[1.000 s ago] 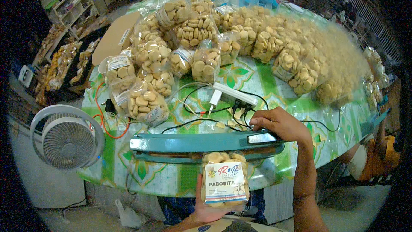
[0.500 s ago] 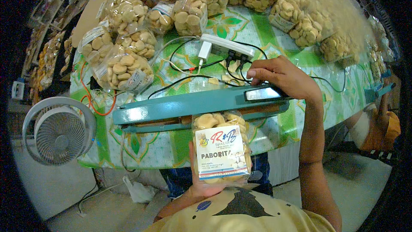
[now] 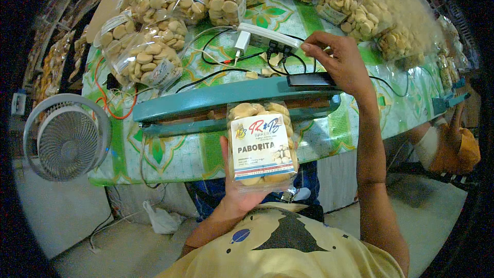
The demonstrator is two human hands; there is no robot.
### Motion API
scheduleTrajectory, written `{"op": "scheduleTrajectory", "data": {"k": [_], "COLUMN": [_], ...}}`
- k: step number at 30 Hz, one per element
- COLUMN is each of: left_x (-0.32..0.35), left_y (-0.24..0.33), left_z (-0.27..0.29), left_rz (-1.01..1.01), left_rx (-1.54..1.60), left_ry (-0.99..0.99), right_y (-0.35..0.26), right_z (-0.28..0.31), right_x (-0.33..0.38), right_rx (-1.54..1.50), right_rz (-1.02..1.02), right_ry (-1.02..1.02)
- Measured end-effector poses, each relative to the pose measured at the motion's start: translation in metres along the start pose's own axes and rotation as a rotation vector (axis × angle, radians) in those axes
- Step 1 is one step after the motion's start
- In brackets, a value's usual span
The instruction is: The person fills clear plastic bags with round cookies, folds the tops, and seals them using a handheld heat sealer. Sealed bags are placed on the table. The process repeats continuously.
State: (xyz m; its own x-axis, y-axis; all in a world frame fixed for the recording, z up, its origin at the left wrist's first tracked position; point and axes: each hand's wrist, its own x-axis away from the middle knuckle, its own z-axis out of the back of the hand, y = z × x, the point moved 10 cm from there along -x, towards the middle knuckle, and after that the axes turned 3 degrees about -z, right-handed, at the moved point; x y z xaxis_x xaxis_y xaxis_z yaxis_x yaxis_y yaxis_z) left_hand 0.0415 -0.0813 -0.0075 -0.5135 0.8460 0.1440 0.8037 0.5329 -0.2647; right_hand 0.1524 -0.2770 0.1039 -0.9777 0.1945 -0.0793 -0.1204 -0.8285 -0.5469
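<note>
My left hand is closed around a clear plastic bag of round pale cookies, gripping its lower left side. A white printed label covers most of the bag's front. The bag's top edge lies against the front of a teal bar heat sealer, whose upper arm stands slightly raised at its right end. Over the dark pad at that end is my right hand. Its fingers are loosely bent, with nothing visible between thumb and index finger. The heel of this hand is close to the pad; contact is unclear.
Filled cookie bags line the table's left and far sides. A white power strip with black cables lies behind the sealer. A grey fan stands at the left edge. Another person's arm shows at far right, by a second teal sealer.
The sealer's upper arm has risen at the right, and my right hand has lifted with it. My left hand still holds the cookie bag at the sealer. The whole view has shifted slightly.
</note>
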Motion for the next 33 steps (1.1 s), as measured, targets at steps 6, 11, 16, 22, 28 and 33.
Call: {"op": "scheduleTrajectory", "data": {"k": [6, 11, 16, 22, 28, 33], "left_x": [0.002, 0.011, 0.031, 0.029, 0.034, 0.02], "left_y": [-0.005, 0.001, 0.015, 0.02, 0.039, 0.051], "left_z": [0.026, 0.062, 0.106, 0.104, 0.106, 0.069], "left_rz": [0.142, 0.189, 0.09, 0.173, 0.178, 0.069], "left_rx": [0.135, -0.145, -0.394, -0.588, -0.831, -0.937], "left_ry": [-0.05, -0.017, 0.25, 0.086, -0.097, -0.189], "right_y": [-0.073, -0.13, -0.155, -0.12, -0.111, -0.115], "right_z": [0.053, 0.064, 0.028, -0.005, -0.025, -0.019], "right_x": [0.049, 0.086, 0.101, 0.095, 0.106, 0.12], "right_rx": [0.127, 0.039, -0.033, -0.23, -0.619, -0.636], "right_rz": [0.312, 0.565, 0.634, 0.26, 0.141, 0.227], "right_ry": [0.522, 0.613, 0.383, 0.154, -0.055, 0.071]}}
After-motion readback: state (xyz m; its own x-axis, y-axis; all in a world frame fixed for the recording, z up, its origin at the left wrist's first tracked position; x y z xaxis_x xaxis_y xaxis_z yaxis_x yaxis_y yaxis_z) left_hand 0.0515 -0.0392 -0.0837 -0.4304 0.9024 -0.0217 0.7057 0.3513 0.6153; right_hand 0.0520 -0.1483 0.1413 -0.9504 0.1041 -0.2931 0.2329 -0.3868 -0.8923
